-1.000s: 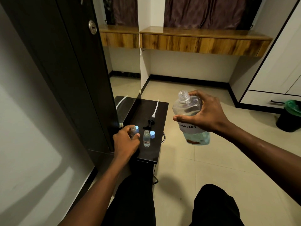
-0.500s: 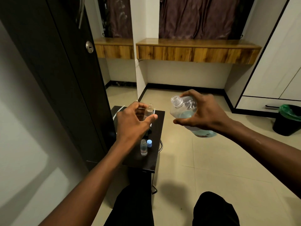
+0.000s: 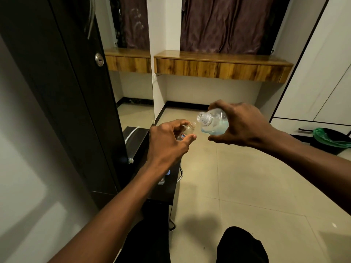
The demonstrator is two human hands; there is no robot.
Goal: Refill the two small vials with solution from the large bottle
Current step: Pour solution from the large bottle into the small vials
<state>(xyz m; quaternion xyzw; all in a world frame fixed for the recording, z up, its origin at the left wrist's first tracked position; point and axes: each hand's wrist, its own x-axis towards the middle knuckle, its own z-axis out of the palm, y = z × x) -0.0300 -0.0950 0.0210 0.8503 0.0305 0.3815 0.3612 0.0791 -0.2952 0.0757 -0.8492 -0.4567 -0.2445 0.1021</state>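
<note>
My left hand (image 3: 169, 143) grips a small clear vial (image 3: 188, 130) with a red and blue label, uncapped, held up in the air and tilted to the right. My right hand (image 3: 241, 126) holds the large clear bottle (image 3: 213, 122), uncapped and tipped to the left, pale blue solution pooled along its lower side. The bottle's mouth sits just right of the vial's mouth, a small gap between them. The second vial (image 3: 161, 181) stands on the black stool (image 3: 169, 192), mostly hidden behind my left forearm, with a blue cap (image 3: 168, 172) beside it.
A dark wardrobe door (image 3: 79, 92) with a mirror stands close on the left. A wooden shelf (image 3: 222, 67) runs along the far wall. A black bin with a green liner (image 3: 332, 137) sits at the right. My knees are at the bottom, over tiled floor.
My left hand has lifted one vial off the stool and raised it. My right hand has tipped the bottle further left, bringing its mouth near the vial's mouth.
</note>
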